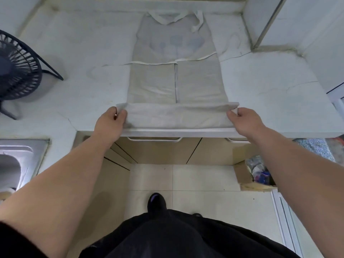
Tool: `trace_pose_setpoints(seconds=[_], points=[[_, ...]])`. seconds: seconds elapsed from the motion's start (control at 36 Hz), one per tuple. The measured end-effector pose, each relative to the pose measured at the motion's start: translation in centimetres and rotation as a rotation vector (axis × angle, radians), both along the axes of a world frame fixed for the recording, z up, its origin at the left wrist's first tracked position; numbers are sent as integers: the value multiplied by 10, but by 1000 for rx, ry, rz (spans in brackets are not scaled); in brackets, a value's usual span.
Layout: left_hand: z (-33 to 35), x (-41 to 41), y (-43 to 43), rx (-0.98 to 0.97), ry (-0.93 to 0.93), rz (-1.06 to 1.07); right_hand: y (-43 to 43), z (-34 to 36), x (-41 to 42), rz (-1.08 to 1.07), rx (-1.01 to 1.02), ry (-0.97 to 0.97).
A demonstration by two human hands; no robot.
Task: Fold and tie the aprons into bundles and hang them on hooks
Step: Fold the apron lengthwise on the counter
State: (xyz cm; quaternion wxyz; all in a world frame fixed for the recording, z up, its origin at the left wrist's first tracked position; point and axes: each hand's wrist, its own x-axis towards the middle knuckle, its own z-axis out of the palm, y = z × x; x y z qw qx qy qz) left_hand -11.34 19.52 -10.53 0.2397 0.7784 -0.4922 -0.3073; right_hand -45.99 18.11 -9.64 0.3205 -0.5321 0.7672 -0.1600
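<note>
Pinching both near corners of the folded apron [176, 81], stretched between left hand [111, 121] and right hand [243, 121].

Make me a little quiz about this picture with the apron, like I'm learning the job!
1. True or false: the apron hangs on a hook.
2. What stands on the counter to the left of the apron? A) a black fan B) a kettle C) a bucket
3. Fill in: the left hand and the right hand each pinch a corner of the apron's bottom ____.
Key: 1 false, it lies flat on the counter; 2 A; 3 hem.
</note>
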Motion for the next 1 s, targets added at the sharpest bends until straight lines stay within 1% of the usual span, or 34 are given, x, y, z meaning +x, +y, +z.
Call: trace_pose_setpoints(seconds=[0.08, 0.19, 0.33, 0.39, 0.42, 0.44, 0.47, 0.5, 0.53, 0.56, 0.58, 0.61, 0.64, 0.69, 0.78, 0.92, 1.0], points=[[-5, -1, -10, 53, -162, -31, -10, -6, 3, 38, 42, 127], [-10, 2, -23, 120, -279, -85, -19, -14, 4, 37, 105, 236], [-8, -14, -21, 124, -385, -7, -22, -14, 23, -77, 148, 334], [-1, -23, -23, 121, -482, -33, -20, -7, 35, -94, 104, 474], [2, -28, -26, 62, -535, -98, -20, -4, 41, -42, 64, 567], [6, -36, -29, -45, -572, -219, -21, -2, 48, 54, 16, 639], [7, -44, -33, -166, -569, -400, -22, -3, 57, 182, -36, 665], [6, -54, -36, -257, -544, -600, -22, -5, 67, 329, -69, 641], [4, -65, -37, -275, -521, -782, -22, -9, 76, 464, -77, 591], [2, -77, -34, -194, -511, -908, -20, -13, 86, 563, -65, 530], [-4, -86, -32, -59, -522, -967, -18, -19, 93, 623, -31, 482], [-10, -91, -29, 44, -536, -985, -15, -22, 96, 652, 5, 460], [-15, -93, -28, 85, -548, -981, -13, -27, 97, 663, 30, 471], [-23, -85, -25, 93, -604, -952, -14, -29, 90, 646, 38, 514], [-27, -58, -25, 112, -673, -869, -17, -27, 70, 563, 89, 546], [-21, -21, -18, 191, -697, -779, -14, -28, 47, 461, 152, 575], [-15, -5, -15, 224, -670, -757, -12, -26, 49, 412, 190, 560]])
